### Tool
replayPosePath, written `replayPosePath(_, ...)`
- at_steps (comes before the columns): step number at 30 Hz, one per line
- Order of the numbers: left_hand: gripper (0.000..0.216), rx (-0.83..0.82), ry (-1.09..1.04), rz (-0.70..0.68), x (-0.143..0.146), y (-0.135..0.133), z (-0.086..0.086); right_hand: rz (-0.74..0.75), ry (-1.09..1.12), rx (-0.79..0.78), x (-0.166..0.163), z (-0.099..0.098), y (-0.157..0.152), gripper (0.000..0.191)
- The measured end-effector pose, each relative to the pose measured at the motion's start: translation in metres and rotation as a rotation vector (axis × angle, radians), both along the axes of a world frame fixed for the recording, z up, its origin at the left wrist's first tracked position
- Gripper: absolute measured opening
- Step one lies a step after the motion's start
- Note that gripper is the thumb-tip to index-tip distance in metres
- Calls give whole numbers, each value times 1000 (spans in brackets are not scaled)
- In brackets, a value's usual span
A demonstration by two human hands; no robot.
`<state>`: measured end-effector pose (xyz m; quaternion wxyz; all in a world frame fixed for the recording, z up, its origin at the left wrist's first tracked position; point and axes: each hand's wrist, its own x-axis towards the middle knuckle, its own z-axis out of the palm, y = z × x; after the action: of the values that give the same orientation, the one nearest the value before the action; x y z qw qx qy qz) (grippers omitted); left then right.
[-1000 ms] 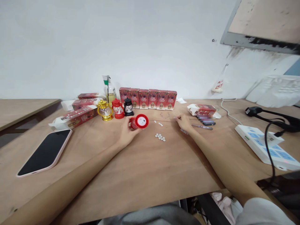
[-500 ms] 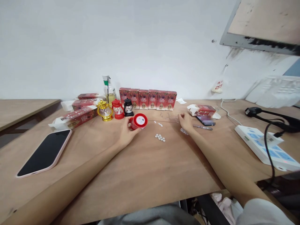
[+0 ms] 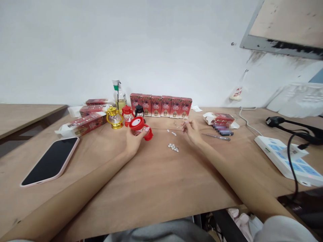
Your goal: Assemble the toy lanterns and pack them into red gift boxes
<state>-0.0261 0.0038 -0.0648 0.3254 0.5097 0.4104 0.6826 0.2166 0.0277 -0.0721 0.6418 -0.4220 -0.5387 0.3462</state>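
My left hand [image 3: 133,143] is closed round a small red lantern [image 3: 137,123], which is tipped over so that its round base with a white label faces up. My right hand [image 3: 192,132] is raised over the table with thumb and fingers pinched together; whatever is between them is too small to make out. Between my hands lie several button cells [image 3: 173,147] in a cluster and a few small white strips [image 3: 174,133]. Behind the held lantern stand a gold lantern [image 3: 115,118], another red lantern [image 3: 127,112] and a black lantern [image 3: 139,111].
Several red boxes [image 3: 156,106] stand in a row by the wall. Opened boxes [image 3: 87,123] lie at left near a phone [image 3: 51,161] and a bottle [image 3: 119,99]. At right are another box [image 3: 220,118], a screwdriver [image 3: 218,137] and a power strip [image 3: 287,159].
My left hand has turned the red lantern, so its base now tilts up and left. My right hand has moved left, towards the middle, with its fingers pinched.
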Motion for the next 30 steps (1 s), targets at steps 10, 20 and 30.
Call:
replayPosePath(10,63,-154,-309,86,-6,7,-2,416,-1248,560,-45,11,-66,19)
replayPosePath(20,41,-208,-304,48,-9,10,-6,66,-1352,452,-65,12,-89,53)
replayPosePath(30,48,-280,-207,-81,-7,6,-4,111,-1216,228,-75,0,-95,32)
